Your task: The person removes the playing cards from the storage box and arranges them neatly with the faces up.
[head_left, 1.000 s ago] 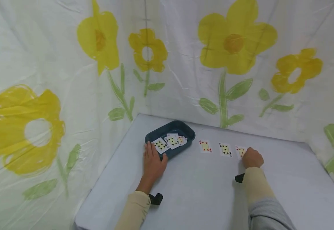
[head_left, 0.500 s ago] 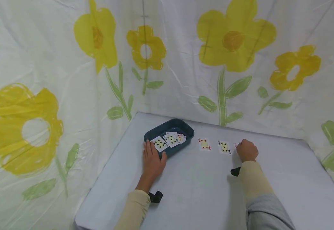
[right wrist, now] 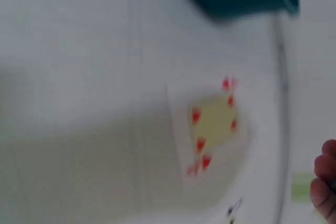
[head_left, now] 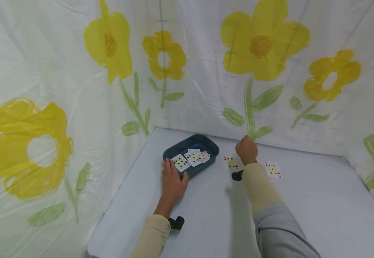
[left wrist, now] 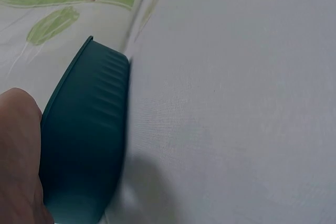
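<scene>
My left hand point(head_left: 174, 184) rests at the near left corner of a dark teal tray point(head_left: 180, 147), straight fingers over its end rim and thumb by the near side. Inside lie overlapping playing cards point(head_left: 180, 163), mostly black-suited. My right hand point(head_left: 247, 150) is raised above the table with fingers loosely curled; no card shows in it. Left of it a red heart card point(head_left: 231, 163) lies face up. A five of diamonds point(head_left: 272, 169) lies to its right. Between them a black-suited card point(right wrist: 231, 214) shows only a corner in the right wrist view, hidden by the right arm in the head view.
The white-covered table point(head_left: 212, 215) runs to a back edge against a curtain point(head_left: 203, 96) with yellow flowers. Black wrist-worn devices point(head_left: 176, 223) show beside both wrists.
My right hand has come off the five of diamonds and moved left and up, uncovering that card and covering the middle one. The left hand has stayed at the tray.
</scene>
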The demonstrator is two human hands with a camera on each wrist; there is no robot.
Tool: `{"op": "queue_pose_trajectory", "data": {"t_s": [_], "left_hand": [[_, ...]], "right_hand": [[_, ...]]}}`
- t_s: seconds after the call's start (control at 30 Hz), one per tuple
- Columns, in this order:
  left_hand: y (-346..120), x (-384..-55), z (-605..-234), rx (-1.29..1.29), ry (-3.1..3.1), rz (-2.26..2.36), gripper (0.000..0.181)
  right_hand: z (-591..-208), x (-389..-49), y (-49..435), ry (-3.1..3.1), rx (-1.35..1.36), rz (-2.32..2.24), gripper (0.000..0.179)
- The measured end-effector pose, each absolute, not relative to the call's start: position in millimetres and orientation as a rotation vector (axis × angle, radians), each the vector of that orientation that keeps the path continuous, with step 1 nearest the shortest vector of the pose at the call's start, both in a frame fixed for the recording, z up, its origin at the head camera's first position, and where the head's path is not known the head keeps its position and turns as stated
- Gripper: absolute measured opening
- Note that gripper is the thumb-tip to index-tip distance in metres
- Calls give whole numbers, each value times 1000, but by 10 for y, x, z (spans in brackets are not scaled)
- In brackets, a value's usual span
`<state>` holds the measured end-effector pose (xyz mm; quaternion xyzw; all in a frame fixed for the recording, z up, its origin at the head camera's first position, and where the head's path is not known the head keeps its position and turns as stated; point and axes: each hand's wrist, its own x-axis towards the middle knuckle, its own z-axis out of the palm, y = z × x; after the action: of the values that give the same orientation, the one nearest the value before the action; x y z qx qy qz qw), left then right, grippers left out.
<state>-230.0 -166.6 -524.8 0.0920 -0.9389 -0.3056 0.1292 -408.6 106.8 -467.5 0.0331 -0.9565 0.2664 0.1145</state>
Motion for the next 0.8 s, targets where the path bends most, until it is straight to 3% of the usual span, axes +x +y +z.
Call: {"op": "queue_pose_trajectory", "data": {"t_s": [0.4, 0.67, 0.8], "left_hand": [[-1671, -2309, -5263, 284, -2741, -895, 79], [-1651, -2300, -5281, 287, -2726, -911, 79], [-1657, -2295, -5273, 281, -2711, -917, 78]], "right_hand": [[-4487, -4039, 10, -2811, 347, 861, 9], [-4630, -3994, -287, -2923, 470, 777, 39], [-4720, -3980, -356, -3076, 489, 744, 34]]}}
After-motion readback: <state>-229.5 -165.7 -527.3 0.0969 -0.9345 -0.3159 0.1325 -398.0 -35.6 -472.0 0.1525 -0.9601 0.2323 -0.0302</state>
